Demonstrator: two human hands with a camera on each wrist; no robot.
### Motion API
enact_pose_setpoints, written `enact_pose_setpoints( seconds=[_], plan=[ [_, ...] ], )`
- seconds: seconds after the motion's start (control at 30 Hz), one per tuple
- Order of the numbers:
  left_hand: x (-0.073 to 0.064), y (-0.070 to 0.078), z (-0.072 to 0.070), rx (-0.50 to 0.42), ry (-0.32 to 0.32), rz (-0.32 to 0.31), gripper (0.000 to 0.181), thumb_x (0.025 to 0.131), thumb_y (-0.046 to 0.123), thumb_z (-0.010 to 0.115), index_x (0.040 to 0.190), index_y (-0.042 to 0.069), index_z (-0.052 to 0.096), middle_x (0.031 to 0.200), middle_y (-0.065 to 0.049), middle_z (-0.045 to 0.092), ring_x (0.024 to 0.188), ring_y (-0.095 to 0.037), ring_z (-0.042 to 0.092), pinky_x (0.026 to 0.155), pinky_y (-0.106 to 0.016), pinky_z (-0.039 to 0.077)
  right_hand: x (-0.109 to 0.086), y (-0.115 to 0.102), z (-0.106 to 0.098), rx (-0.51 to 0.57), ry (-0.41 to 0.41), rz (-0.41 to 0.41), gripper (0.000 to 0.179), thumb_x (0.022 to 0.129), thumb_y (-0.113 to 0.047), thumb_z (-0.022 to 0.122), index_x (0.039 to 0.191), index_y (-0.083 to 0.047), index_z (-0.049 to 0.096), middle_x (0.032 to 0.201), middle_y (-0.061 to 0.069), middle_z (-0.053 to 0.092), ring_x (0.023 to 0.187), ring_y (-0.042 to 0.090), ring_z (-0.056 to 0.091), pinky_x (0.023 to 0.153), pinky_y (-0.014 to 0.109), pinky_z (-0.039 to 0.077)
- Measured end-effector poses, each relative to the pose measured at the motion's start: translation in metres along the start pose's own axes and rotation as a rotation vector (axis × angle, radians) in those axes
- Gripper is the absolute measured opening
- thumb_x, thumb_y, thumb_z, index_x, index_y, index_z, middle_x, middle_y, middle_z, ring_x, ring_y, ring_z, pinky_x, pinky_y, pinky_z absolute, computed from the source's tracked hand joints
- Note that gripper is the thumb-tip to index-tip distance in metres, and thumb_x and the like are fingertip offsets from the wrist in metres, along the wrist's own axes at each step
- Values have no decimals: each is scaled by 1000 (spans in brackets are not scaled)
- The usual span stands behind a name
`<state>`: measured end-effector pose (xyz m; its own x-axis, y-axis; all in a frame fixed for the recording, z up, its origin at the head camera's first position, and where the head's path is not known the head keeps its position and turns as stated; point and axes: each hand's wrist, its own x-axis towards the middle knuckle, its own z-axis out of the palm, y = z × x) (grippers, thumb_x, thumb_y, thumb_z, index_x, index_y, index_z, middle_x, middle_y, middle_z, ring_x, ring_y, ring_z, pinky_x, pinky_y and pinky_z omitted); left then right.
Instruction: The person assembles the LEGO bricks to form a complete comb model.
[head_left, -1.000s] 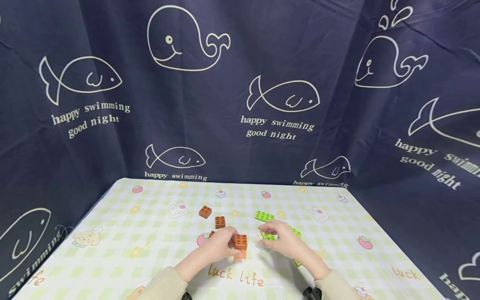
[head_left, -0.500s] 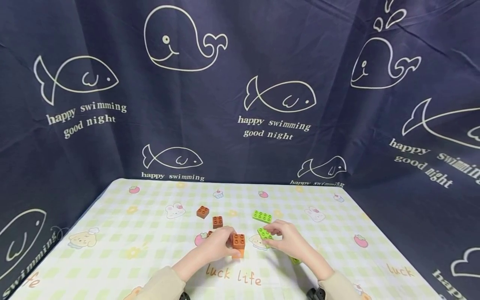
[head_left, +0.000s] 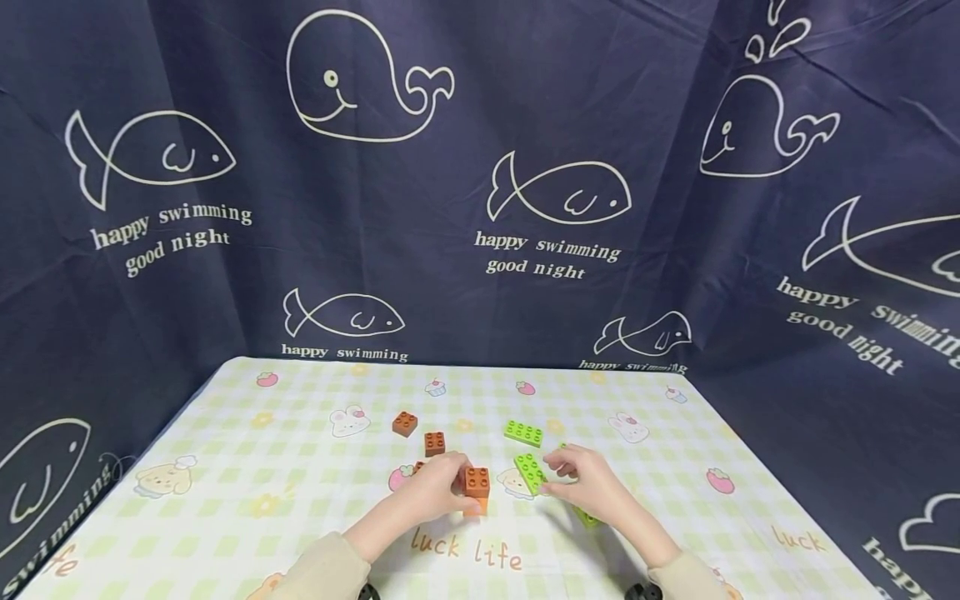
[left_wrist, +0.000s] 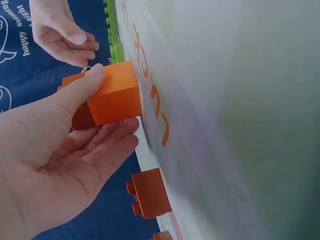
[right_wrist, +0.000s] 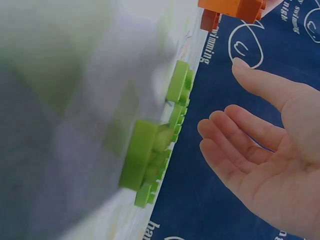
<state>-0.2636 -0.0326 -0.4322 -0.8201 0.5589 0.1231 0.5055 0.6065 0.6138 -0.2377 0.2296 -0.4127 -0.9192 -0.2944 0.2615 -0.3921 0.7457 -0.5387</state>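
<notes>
In the head view, my left hand holds a two-brick stack between thumb and fingers. A reddish-brown toy building brick forms its top, and a lighter orange brick is the lower one, with my left thumb on its side. My right hand hovers beside a long light-green brick, its thumb tip overlapping the brick's near end in the head view. Seen from the right wrist, the right hand's palm is bare and its fingers are loosely bent, apart from the green bricks. Another green brick lies partly hidden under that hand.
Farther back lie two brown bricks, and another brown brick shows partly behind my left hand. A flat green brick rests beyond the right hand. The checked tablecloth ends at a dark blue curtain.
My right hand has drawn off to the right, uncovering the long green brick it partly hid. The left hand keeps its hold on the stack. The head view has shifted slightly.
</notes>
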Motion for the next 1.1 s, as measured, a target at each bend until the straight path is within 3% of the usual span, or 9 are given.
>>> enact_pose_setpoints(
  seconds=[0.37,0.63,0.9,1.1],
  plan=[
    [-3,2,0,24,-5,-17,52,73,37,79,107,4,59,83,7,53,71,-6,48,62,-20,45,-9,7,1,15,9,72,42,73,-20,78,105,3,65,97,14,67,84,26,64,76,39,56],
    [-3,0,0,-6,1,-14,50,73,39,78,106,7,58,84,7,52,74,-10,50,63,-21,44,-14,10,0,-25,61,156,38,71,-17,80,102,1,67,98,11,67,87,25,65,80,41,55],
    [-2,-2,0,-20,7,20,43,75,31,78,103,5,59,81,7,53,72,-8,50,62,-19,45,-18,13,-4,-67,69,282,37,70,-17,81,101,-2,68,95,6,67,86,20,63,78,39,55],
    [-1,-2,0,-21,10,15,41,76,30,78,102,5,59,81,7,53,72,-8,50,63,-19,45,-20,15,-8,-93,58,326,38,69,-19,81,101,-2,69,92,5,67,81,15,61,72,33,54]
  ],
)
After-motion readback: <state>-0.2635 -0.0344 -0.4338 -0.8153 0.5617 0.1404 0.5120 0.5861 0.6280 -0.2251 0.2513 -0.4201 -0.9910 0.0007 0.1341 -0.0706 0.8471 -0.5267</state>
